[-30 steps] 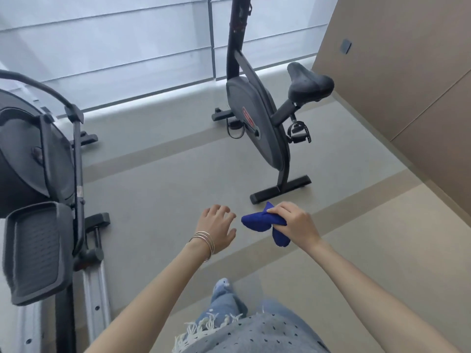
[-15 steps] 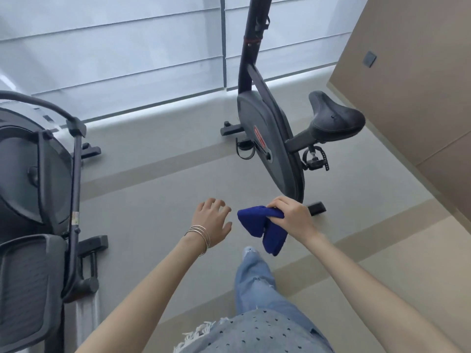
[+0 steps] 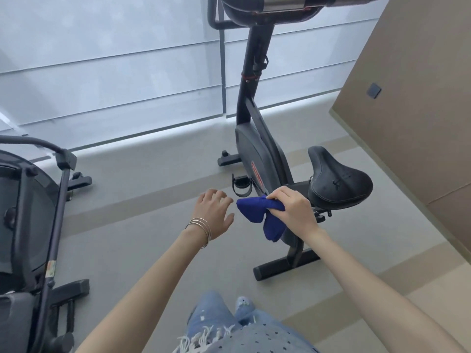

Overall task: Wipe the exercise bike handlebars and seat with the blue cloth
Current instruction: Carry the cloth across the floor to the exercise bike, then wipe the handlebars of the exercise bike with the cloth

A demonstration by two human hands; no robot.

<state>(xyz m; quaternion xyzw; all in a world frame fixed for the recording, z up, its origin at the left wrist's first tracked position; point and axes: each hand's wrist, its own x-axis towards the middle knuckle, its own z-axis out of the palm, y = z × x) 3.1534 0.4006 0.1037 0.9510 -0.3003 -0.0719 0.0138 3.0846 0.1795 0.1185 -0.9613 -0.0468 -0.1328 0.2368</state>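
A black exercise bike (image 3: 257, 154) stands ahead, right of centre. Its black seat (image 3: 339, 182) is at mid right, and its handlebars (image 3: 283, 3) with a silver grip section are cut off at the top edge. My right hand (image 3: 293, 207) is shut on a bunched blue cloth (image 3: 260, 212), held in the air just left of the seat and in front of the bike's body. My left hand (image 3: 214, 212) hovers beside the cloth with fingers apart, holding nothing, thin bangles on its wrist.
A second black exercise machine (image 3: 30, 225) stands at the left edge. White window blinds (image 3: 114, 72) fill the back. A brown panelled wall (image 3: 413, 98) runs along the right. My legs in jeans (image 3: 216, 317) show at the bottom, over grey floor with beige stripes.
I have stepped closer to the bike; it and its seat look larger and nearer, and the handlebars have come into view. Both hands keep their pose, the cloth still in my right hand.
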